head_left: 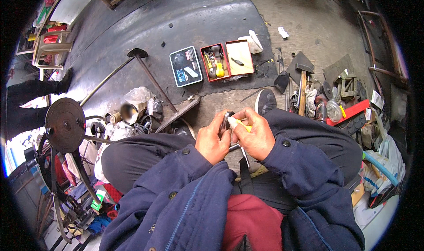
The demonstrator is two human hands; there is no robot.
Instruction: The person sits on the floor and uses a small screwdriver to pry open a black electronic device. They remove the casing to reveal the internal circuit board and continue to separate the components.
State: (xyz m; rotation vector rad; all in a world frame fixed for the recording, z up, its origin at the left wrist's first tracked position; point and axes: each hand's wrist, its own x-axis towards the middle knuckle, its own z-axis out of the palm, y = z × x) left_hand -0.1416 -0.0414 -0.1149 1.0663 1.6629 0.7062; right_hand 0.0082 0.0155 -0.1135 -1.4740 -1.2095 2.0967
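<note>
Between the facing hands, a small dark object [227, 118] was gripped by the left hand [213, 141], a yellow-handled tool [249, 128] was held in the right hand [257, 138], beyond both, an open red box [218, 79] lay on dark sheeting [154, 79].

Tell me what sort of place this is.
Probably a small repair workshop: a wooden-handled hammer is at right, an open red box holds small tools, and a large dark wheel stands at left.

Blue and reddish print [180, 75] on dark rectangular case [186, 64]; too small to read
</note>
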